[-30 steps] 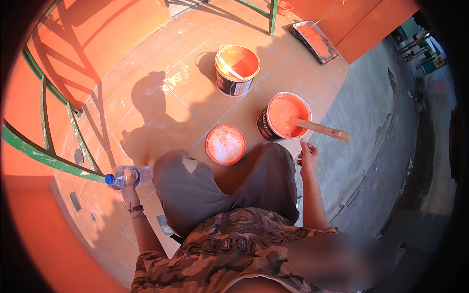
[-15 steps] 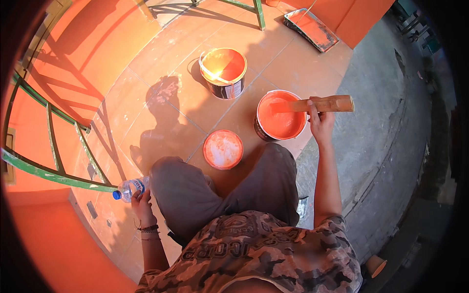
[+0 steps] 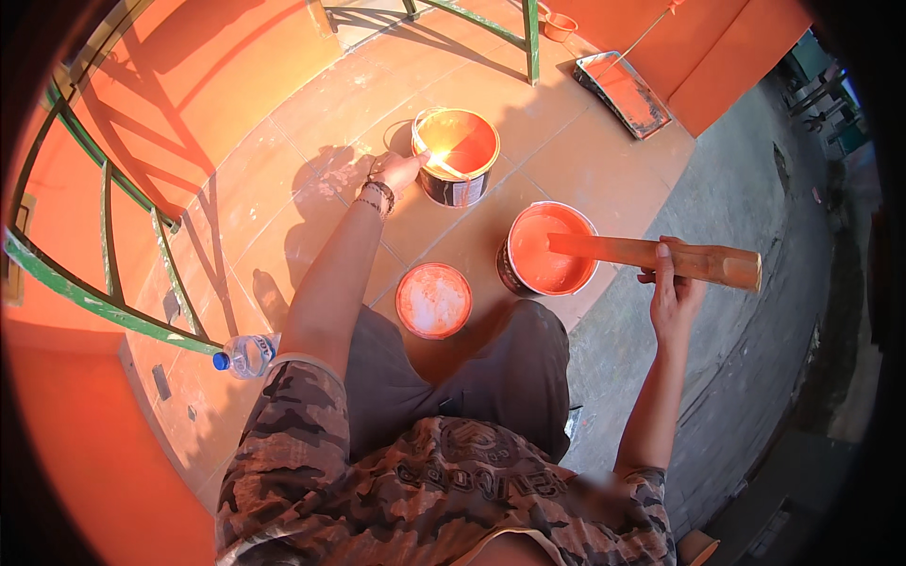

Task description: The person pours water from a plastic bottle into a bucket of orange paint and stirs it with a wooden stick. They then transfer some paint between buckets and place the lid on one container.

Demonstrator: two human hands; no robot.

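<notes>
At the far left, well away from the left hand, stands a green barred frame (image 3: 110,236), its lower rail ending near a clear plastic bottle (image 3: 250,357) with a blue cap. The bottle lies on its side behind the left hand, just outside that arm, which hides one end; with the rail, it probably limits outward elbow room.

The left hand (image 3: 398,174) reaches forward, fingertips at the near-left rim and white handle of a paint bucket (image 3: 442,189); glare hides whether they are clamped on the handle or only touching. That bucket stands upright, just right of the hand, perhaps met there because the handle droops across that side.

Nearer the body than the left hand, a smeared round bucket lid (image 3: 433,300) lies flat, likely within easy reach. A strip of tile separates it from the second paint bucket (image 3: 508,269), upright with orange paint, left of the right hand. Well ahead of that hand is a paint tray (image 3: 649,121).

A flat wooden stick (image 3: 623,251) runs from the paint over the bucket's right edge to the right hand (image 3: 676,300), clamped on its clean end, thumb above, presumably avoiding paint. Tiles end beneath the stick; grey concrete (image 3: 746,377) beyond the hand gives it swinging room.
</notes>
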